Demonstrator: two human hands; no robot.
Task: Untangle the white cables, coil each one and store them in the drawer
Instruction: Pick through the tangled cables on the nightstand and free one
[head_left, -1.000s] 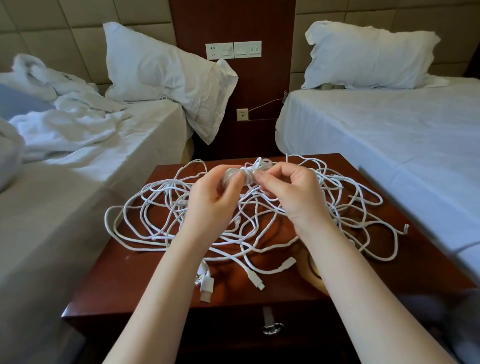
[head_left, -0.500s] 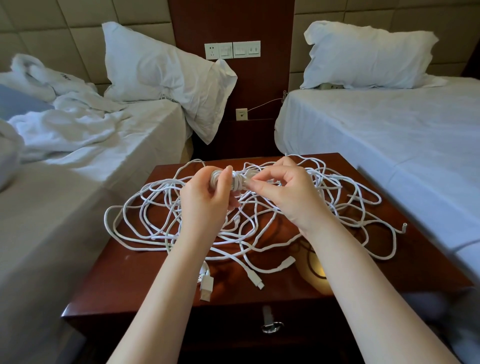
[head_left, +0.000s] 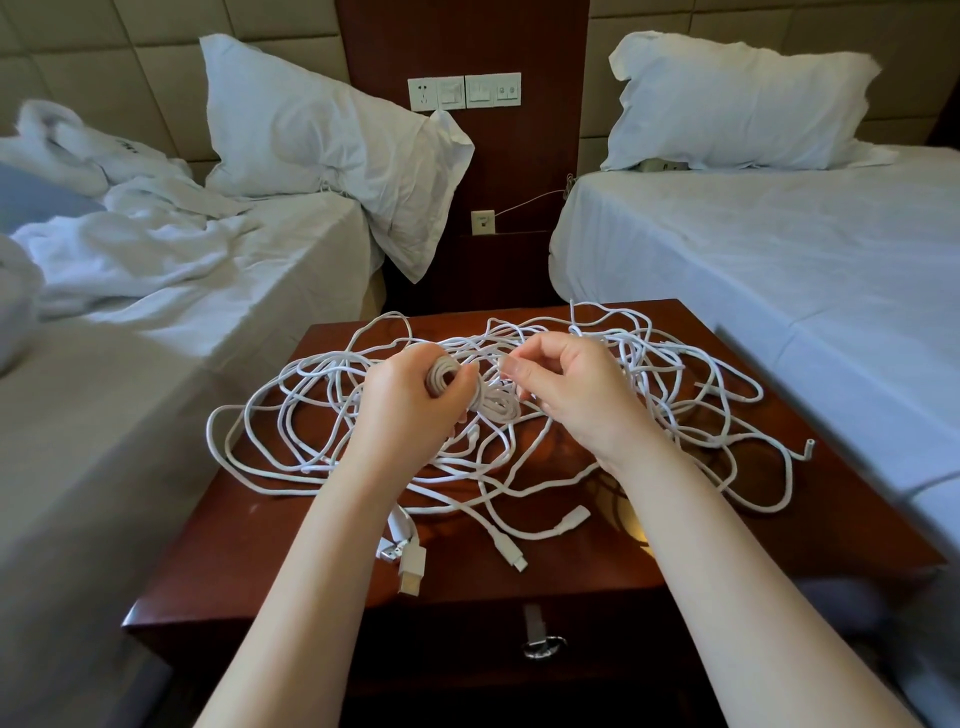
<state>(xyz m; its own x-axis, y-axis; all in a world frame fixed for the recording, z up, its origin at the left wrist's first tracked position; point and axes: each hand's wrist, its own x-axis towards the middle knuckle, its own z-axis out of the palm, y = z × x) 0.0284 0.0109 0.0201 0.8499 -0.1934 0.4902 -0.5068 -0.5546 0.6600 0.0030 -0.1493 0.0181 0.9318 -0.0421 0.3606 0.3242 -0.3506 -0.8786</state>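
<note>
— What is held?
— A coil (head_left: 441, 378) is clasped in the left grip (head_left: 410, 402); a strand (head_left: 502, 360) is pinched by the right grip (head_left: 569, 395).
— The risk?
— The white cables (head_left: 649, 364) lie tangled on the surface (head_left: 779, 519); knots may be tightened if the strand is tugged.

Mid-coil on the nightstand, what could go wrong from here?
1. The left hand grips a small coil whose cable runs into the tangle; the right hand, pinching a strand, may cinch knots by pulling.
2. The USB plug lies at the nightstand's front edge and could slide off.
3. The drawer is shut; both hands are busy.
</note>
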